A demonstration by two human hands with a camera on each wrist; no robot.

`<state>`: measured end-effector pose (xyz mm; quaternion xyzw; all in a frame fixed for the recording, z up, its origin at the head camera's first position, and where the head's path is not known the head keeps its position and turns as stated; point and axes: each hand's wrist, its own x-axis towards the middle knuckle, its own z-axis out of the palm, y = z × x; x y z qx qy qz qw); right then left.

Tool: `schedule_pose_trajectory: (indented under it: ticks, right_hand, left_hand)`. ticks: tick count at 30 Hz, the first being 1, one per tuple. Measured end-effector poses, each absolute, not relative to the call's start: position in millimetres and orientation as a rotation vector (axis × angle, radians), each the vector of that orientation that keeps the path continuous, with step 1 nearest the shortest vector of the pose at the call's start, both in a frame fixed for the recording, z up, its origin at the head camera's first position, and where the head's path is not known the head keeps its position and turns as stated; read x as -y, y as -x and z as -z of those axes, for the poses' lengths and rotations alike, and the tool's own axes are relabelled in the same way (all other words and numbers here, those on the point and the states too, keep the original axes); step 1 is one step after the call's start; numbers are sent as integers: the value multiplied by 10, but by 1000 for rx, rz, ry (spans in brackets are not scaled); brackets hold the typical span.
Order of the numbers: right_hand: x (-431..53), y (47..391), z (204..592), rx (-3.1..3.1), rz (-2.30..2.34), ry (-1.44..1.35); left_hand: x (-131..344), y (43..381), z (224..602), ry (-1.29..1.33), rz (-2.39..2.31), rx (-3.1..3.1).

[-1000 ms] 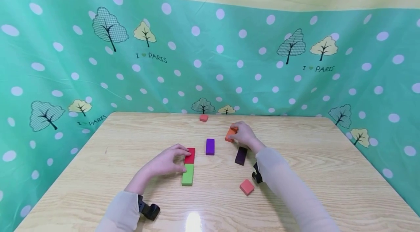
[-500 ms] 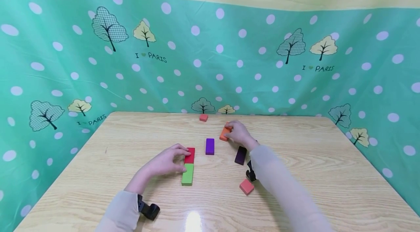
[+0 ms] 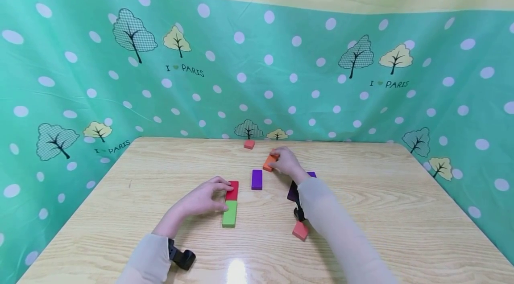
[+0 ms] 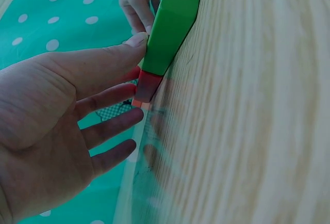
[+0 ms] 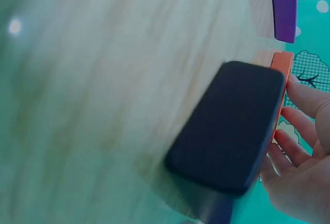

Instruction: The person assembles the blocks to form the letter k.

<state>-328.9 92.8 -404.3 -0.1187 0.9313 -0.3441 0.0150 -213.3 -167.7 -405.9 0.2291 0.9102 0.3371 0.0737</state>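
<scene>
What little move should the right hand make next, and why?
I'd probably slide the orange block left, past the purple block, toward the far end of the red block. The right hand grips it, while the left hand touches the red and green block, lying end to end; orange might lengthen that row.

The head view looks forward and down across the table (image 3: 172, 166); low, close, sideways wrist views face far, sharing with it the green block (image 3: 230, 214) (left) and orange block (image 3: 267, 162) (right).
</scene>
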Motion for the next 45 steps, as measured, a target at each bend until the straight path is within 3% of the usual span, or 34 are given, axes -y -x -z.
schedule_pose_trajectory:
  ticks: [45]
  right_hand:
    - [-372, 3258, 4036, -2873, 952, 513]
  left_hand:
    - [1671, 2123, 4036, -711, -1004, -2735]
